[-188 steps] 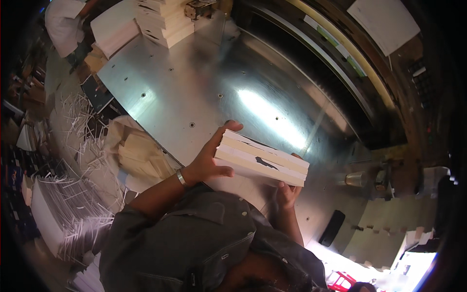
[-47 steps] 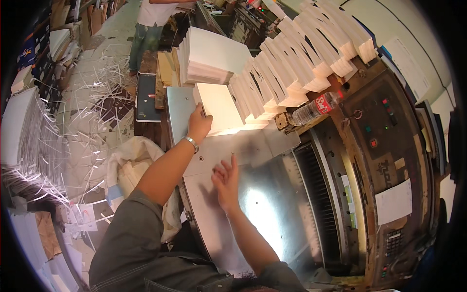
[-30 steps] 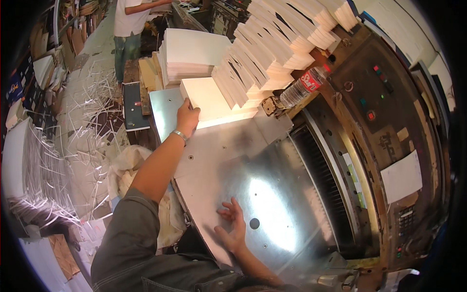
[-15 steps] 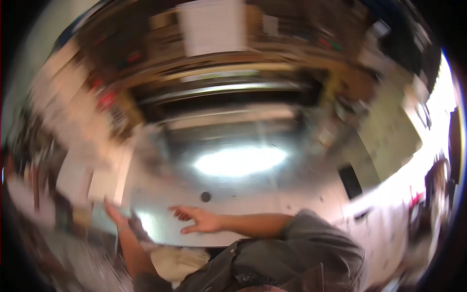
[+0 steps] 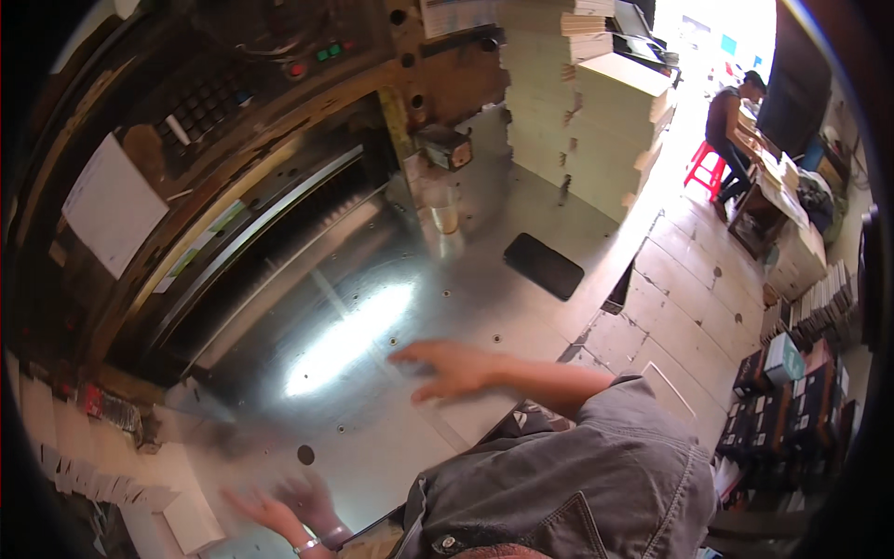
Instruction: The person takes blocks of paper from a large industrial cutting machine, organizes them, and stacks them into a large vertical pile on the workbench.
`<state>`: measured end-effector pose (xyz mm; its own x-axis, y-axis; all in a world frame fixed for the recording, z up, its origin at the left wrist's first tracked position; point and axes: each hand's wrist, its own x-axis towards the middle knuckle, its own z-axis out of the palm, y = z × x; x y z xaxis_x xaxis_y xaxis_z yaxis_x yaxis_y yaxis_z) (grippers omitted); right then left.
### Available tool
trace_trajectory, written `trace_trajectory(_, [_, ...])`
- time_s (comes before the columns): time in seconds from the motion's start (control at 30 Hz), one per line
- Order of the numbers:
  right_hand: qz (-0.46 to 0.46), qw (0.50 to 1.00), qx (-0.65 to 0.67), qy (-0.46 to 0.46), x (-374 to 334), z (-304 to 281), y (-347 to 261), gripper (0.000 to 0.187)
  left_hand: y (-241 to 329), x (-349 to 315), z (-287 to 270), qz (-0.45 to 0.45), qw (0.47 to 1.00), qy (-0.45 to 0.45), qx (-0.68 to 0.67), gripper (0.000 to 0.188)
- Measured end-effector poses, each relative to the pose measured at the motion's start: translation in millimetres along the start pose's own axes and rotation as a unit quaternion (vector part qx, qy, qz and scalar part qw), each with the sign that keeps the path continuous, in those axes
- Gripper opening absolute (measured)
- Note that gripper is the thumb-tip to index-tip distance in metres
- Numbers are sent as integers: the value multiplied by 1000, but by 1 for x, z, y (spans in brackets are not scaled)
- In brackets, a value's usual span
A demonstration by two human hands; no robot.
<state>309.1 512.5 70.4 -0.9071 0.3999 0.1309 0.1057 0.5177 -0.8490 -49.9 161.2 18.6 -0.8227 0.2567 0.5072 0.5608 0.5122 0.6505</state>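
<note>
My right hand [image 5: 452,368] hovers over the shiny metal bed [image 5: 400,438] of a large machine, its fingers stretched out and apart, holding nothing. At the near left corner of the bed is my left hand [image 5: 265,512], with spread fingers and no object in it; its reflection shows in the metal beside it. A wristwatch or bracelet [image 5: 306,545] sits on the left wrist. Nearest beyond my right hand lies a black phone [image 5: 544,266], flat on the metal. A dark round spot [image 5: 305,455] marks the bed near my left hand.
Tall paper stacks [image 5: 568,140] stand at the far right of the bed, more paper [image 5: 102,484] at the left. A glass [image 5: 443,212] stands near the machine's slot. A sheet [image 5: 114,205] hangs on its front. Boxes [image 5: 787,401] sit right; a person [image 5: 731,130] sits beyond.
The view has swung to the right, bringing the paper stacks, floor and seated person into sight. Both hands remain empty above or beside the metal bed.
</note>
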Motion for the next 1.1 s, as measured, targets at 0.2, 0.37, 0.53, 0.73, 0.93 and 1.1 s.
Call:
trace_trajectory(0.2, [58,910,-206,354,-52,-157,10,63,66,-10,80,93,962,-195,165,76])
trace_trajectory(0.37, [59,629,-596,496,-68,-318,-3,58,79,-6,83,79,950,-253,167,75])
trace_trajectory(0.53, [160,479,-704,500,-56,-416,-6,65,89,-10,79,93,946,-242,196,71])
trace_trajectory(0.73, [333,522,-682,389,-42,-445,9,57,87,-11,77,103,955,-228,157,61])
trace_trajectory(0.93, [331,539,-656,411,-35,-447,-1,57,78,-12,79,119,953,-219,169,58])
trace_trajectory(1.1, [325,552,-638,427,-44,-454,-16,63,74,-15,79,111,954,-227,162,59])
